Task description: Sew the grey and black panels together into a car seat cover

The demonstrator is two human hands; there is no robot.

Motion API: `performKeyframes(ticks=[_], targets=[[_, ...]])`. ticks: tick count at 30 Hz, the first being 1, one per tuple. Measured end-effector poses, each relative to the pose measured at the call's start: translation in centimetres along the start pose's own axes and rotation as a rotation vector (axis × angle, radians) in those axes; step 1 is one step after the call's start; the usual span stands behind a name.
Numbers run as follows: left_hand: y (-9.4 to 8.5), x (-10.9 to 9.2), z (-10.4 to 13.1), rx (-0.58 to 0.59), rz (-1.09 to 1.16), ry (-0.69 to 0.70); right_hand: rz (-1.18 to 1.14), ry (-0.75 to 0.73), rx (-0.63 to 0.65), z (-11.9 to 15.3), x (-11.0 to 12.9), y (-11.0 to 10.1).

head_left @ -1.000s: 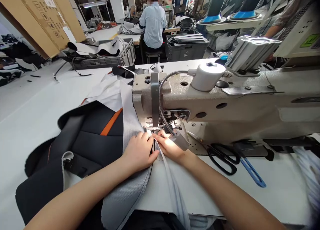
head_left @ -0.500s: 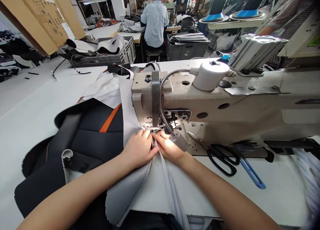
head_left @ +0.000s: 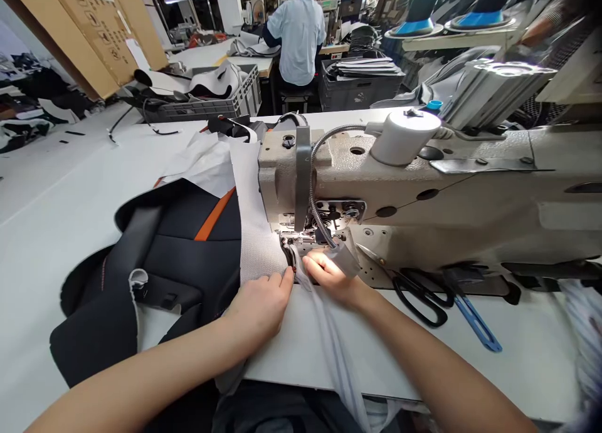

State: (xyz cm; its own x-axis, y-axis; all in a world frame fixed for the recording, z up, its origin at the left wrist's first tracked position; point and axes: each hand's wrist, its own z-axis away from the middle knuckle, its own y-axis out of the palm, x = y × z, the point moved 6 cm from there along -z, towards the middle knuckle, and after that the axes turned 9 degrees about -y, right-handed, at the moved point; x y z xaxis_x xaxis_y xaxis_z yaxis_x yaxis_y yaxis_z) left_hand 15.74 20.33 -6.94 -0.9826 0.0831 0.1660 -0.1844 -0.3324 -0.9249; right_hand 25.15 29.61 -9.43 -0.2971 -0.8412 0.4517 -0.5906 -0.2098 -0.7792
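A beige sewing machine (head_left: 399, 170) stands over the white table, its lit needle area just beyond my hands. Under its foot runs the edge of a padded fabric cover (head_left: 188, 264), black with an orange stripe and a light grey mesh panel (head_left: 263, 251). My left hand (head_left: 258, 304) is closed at the cover's edge, fingertips by the seam in front of the foot. Close to its right, my right hand (head_left: 332, 276) pinches a white strip (head_left: 329, 333) with faint stripes, which trails down over the table's front edge. The needle tip is hidden.
Black-handled scissors (head_left: 421, 298) and a blue-handled tool (head_left: 477, 323) lie to the right. A bendable lamp (head_left: 341, 257) hangs close above my right hand. Behind the table are a grey crate (head_left: 202, 107), a cardboard box (head_left: 94, 32) and a seated person (head_left: 301, 41).
My left hand has drawn back toward me and now grips the cover lower down, apart from the foot. The right hand has shifted slightly right. The mesh panel lies flatter beside the needle area.
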Motion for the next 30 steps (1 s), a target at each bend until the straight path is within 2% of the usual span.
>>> performKeyframes(ticks=[5,10,14,19,24,30], targets=[[-0.4,0.0,0.1,-0.027,0.061,-0.012,0.067,-0.001,-0.043,0.4,-0.3,-0.3],[0.1,0.1,0.1,-0.084,0.069,-0.053,0.212,0.018,-0.029,0.2,0.2,1.0],[0.8,0.2,-0.2,-0.05,0.042,-0.052,0.152,0.005,-0.029,0.1,1.0,1.8],[0.6,-0.1,-0.3,-0.006,0.049,-0.049,0.19,-0.014,0.024,-0.1,1.6,2.0],[0.3,0.0,-1.0,-0.037,0.045,-0.095,0.22,-0.033,0.033,-0.5,1.6,2.0],[-0.4,0.5,-2.2,-0.106,0.071,-0.119,0.211,-0.052,-0.017,-0.6,1.1,2.3]])
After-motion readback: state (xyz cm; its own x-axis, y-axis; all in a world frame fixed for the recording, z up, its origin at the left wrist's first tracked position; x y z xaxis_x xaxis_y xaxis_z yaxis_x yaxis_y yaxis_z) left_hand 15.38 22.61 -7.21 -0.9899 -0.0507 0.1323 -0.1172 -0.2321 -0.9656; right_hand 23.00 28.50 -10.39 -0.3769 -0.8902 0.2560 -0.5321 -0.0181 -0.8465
